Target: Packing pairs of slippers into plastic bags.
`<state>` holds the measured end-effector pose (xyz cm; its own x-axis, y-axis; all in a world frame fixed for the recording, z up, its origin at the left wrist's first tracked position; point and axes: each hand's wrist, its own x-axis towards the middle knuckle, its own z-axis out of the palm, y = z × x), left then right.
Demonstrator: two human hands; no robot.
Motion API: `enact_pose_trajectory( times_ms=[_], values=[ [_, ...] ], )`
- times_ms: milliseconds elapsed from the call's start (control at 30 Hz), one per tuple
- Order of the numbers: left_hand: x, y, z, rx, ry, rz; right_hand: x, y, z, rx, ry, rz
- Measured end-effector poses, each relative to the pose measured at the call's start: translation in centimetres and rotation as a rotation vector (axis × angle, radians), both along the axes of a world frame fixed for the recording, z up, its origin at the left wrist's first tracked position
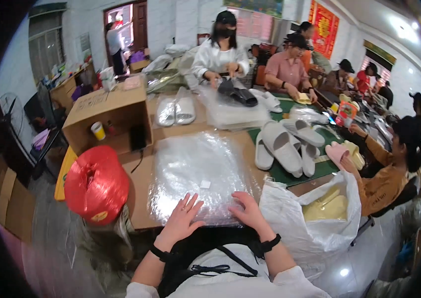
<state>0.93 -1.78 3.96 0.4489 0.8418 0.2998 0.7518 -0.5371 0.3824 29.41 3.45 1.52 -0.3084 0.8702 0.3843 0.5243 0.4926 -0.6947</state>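
Note:
A stack of clear plastic bags (pixel 195 164) lies flat on the table in front of me. My left hand (pixel 181 217) rests on its near edge, fingers apart, holding nothing. At the near right edge of the same stack is my right hand (pixel 247 210), fingers spread, also holding nothing. A small white paper square (pixel 205 184) lies on the plastic between and beyond my hands. To the right sits a pile of light grey slippers (pixel 284 149), and past the stack a pair of pale slippers in clear wrap (pixel 176 109).
A big roll of red plastic twine (pixel 96 184) stands at left, below an open cardboard box (pixel 106 111) holding a yellow-and-white cup. A white woven sack (pixel 314 211) of wrapped yellow slippers is at near right. Co-workers handle slippers across and along the table, one a black pair (pixel 238 92).

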Motion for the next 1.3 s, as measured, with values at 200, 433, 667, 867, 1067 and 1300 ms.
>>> enact_pose_trajectory(
  times_ms=[200, 433, 667, 867, 1067, 1300],
  values=[
    [1.1, 0.9, -3.4, 0.051, -0.060, 0.073, 6.3, 6.8, 3.1, 0.252, 0.318, -0.783],
    [1.3, 1.1, -3.1, 0.068, -0.076, 0.072, 16.5, 13.4, -1.3, 0.236, 0.322, -1.162],
    [0.9, 0.6, -3.2, 0.076, -0.075, 0.111, 12.9, 12.6, 2.1, 0.088, 0.939, -0.652],
    [1.0, 0.7, -3.5, 0.079, -0.050, 0.094, 7.8, 7.4, 6.7, 0.091, 1.115, -0.444],
    [1.0, 0.9, -3.7, 0.063, -0.048, 0.119, 0.5, 0.6, 7.5, -0.163, 1.021, -0.277],
    [0.8, 0.7, -4.2, 0.072, 0.013, 0.132, -5.9, -2.0, 1.1, -0.363, 0.878, 0.020]
  ],
)
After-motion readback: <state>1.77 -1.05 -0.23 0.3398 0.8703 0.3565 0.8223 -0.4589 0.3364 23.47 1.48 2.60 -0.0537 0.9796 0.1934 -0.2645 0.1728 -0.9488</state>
